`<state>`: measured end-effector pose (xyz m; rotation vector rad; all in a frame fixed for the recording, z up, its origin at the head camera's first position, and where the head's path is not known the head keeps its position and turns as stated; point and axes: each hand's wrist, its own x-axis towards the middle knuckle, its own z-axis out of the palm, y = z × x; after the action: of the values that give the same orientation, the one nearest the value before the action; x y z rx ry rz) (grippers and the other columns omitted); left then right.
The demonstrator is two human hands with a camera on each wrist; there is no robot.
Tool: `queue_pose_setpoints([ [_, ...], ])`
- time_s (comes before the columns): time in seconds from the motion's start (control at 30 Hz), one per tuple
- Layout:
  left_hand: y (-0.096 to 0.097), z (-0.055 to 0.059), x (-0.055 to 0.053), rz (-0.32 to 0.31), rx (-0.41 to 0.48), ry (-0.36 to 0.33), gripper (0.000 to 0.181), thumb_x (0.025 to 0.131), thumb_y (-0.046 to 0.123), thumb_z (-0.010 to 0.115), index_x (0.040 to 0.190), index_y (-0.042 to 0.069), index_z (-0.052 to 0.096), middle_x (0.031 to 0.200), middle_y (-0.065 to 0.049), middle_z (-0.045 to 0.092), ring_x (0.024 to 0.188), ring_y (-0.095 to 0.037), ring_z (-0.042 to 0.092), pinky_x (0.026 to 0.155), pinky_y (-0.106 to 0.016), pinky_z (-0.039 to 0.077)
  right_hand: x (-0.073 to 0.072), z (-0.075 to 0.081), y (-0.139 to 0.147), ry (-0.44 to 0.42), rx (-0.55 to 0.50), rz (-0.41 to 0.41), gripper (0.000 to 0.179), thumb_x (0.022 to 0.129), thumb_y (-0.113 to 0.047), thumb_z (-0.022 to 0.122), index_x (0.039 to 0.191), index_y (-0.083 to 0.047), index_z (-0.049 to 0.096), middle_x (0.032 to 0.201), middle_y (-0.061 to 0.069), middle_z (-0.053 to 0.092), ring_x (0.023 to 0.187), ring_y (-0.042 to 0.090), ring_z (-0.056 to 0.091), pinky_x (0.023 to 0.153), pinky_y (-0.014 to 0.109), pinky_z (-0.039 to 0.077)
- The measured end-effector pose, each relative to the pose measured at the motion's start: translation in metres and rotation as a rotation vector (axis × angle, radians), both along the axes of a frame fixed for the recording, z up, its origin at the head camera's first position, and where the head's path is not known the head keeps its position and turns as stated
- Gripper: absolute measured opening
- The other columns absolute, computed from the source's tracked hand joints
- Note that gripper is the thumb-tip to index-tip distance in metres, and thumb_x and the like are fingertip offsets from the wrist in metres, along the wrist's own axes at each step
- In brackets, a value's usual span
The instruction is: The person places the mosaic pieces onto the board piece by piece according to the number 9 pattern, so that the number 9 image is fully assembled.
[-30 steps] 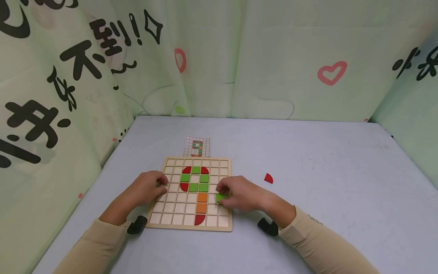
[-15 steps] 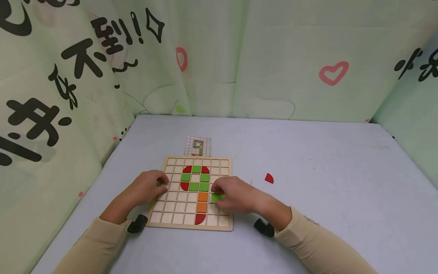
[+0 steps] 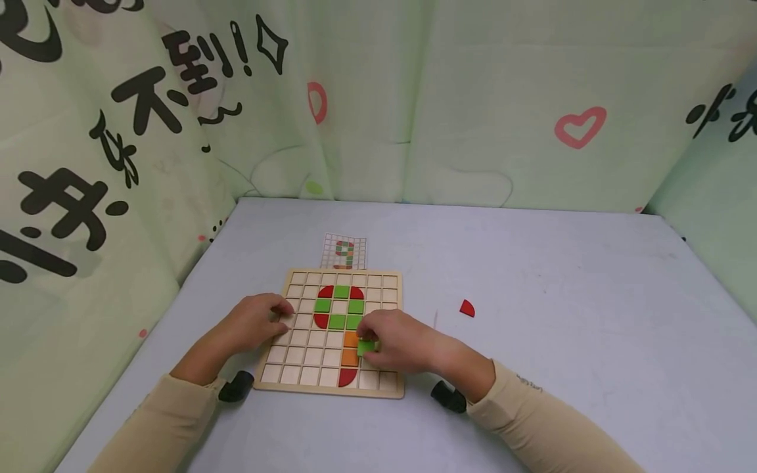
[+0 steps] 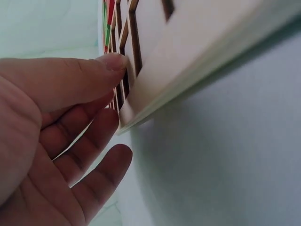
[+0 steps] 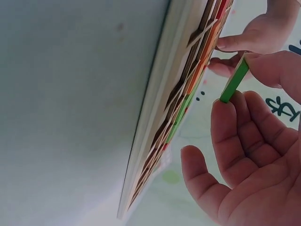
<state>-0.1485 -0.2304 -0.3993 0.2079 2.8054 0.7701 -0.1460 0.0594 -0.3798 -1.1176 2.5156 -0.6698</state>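
Note:
A square wooden grid board [image 3: 309, 357] lies on the table with green, orange and red pieces set in its cells. Between thumb and fingers, my right hand [image 3: 402, 340] pinches a green square tile [image 3: 366, 347] just above the board, beside the orange squares [image 3: 350, 347]. The right wrist view shows this tile [image 5: 235, 81] tilted and apart from the board. My left hand [image 3: 255, 323] rests at the board's left edge; in the left wrist view its thumb [image 4: 110, 63] lies over the grid and the other fingers are loosely bent.
A small pattern card [image 3: 359, 246] lies behind the board, its lower edge against it. A loose red quarter-circle piece [image 3: 467, 308] is on the table [image 3: 562, 315] to the right. Printed curtains [image 3: 473, 105] stand at the back and sides.
My right hand has moved left over the board with the green tile, from the right-hand cells toward the orange squares. The left hand has stayed at the board's left edge.

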Motion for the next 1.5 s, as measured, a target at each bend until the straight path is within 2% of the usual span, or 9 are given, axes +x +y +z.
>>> queue_pose_setpoints([
  [0.17, -0.003, -0.002, -0.004, 0.006, 0.024, -0.031, 0.041, 0.089, 0.009, 0.076, 0.128, 0.003, 0.064, 0.131, -0.014, 0.061, 0.131, -0.037, 0.047, 0.105, -0.054, 0.041, 0.001, 0.001, -0.002, 0.005, 0.001, 0.016, 0.025, 0.090, -0.012, 0.070, 0.113, -0.003, 0.066, 0.102, -0.001, 0.062, 0.093, 0.016, 0.055, 0.086, 0.031, 0.051],
  [0.23, -0.003, -0.003, -0.006, 0.008, 0.020, -0.049, 0.046, 0.089, 0.009, 0.076, 0.132, 0.003, 0.062, 0.135, -0.015, 0.059, 0.133, -0.038, 0.044, 0.107, -0.055, 0.039, 0.002, 0.002, -0.003, 0.004, 0.000, 0.019, 0.025, 0.090, -0.013, 0.070, 0.113, -0.004, 0.065, 0.102, -0.001, 0.062, 0.093, 0.016, 0.055, 0.086, 0.030, 0.051],
  [0.43, -0.003, -0.003, -0.009, 0.032, 0.012, -0.097, 0.051, 0.089, 0.012, 0.076, 0.136, 0.004, 0.060, 0.141, -0.018, 0.054, 0.134, -0.038, 0.043, 0.107, -0.055, 0.038, 0.004, 0.003, -0.010, 0.018, 0.005, 0.038, 0.023, 0.092, -0.015, 0.069, 0.112, -0.005, 0.066, 0.097, -0.002, 0.060, 0.091, 0.015, 0.054, 0.084, 0.030, 0.050],
  [0.67, -0.003, 0.000, -0.010, 0.029, 0.010, -0.106, 0.052, 0.089, 0.013, 0.077, 0.137, 0.003, 0.059, 0.141, -0.018, 0.054, 0.135, -0.038, 0.042, 0.108, -0.055, 0.038, 0.006, 0.005, -0.019, 0.027, 0.014, 0.058, 0.021, 0.092, -0.016, 0.071, 0.110, -0.007, 0.067, 0.094, -0.004, 0.059, 0.087, 0.013, 0.052, 0.081, 0.027, 0.049],
  [0.93, -0.002, 0.001, -0.010, 0.039, -0.010, -0.126, 0.053, 0.088, 0.014, 0.077, 0.137, 0.004, 0.059, 0.143, -0.019, 0.053, 0.136, -0.039, 0.042, 0.107, -0.055, 0.038, 0.011, 0.006, -0.032, 0.044, 0.025, 0.078, 0.019, 0.090, -0.014, 0.071, 0.108, -0.006, 0.067, 0.095, -0.003, 0.061, 0.087, 0.012, 0.054, 0.084, 0.025, 0.049],
  [1.2, -0.006, 0.001, -0.009, -0.003, 0.001, -0.123, 0.057, 0.090, 0.016, 0.077, 0.142, 0.009, 0.057, 0.148, -0.022, 0.047, 0.139, -0.040, 0.038, 0.107, -0.056, 0.037, 0.015, 0.002, -0.041, 0.051, 0.074, 0.081, 0.022, 0.090, -0.015, 0.071, 0.110, -0.007, 0.067, 0.094, -0.005, 0.059, 0.086, 0.010, 0.052, 0.082, 0.022, 0.048],
  [1.5, -0.008, 0.002, -0.010, -0.009, 0.013, -0.114, 0.057, 0.089, 0.015, 0.077, 0.142, 0.009, 0.057, 0.147, -0.023, 0.048, 0.136, -0.039, 0.041, 0.104, -0.053, 0.041, 0.019, -0.002, -0.047, 0.064, 0.086, 0.112, 0.015, 0.090, -0.011, 0.066, 0.104, -0.008, 0.066, 0.087, -0.008, 0.055, 0.083, 0.010, 0.050, 0.079, 0.022, 0.045],
])
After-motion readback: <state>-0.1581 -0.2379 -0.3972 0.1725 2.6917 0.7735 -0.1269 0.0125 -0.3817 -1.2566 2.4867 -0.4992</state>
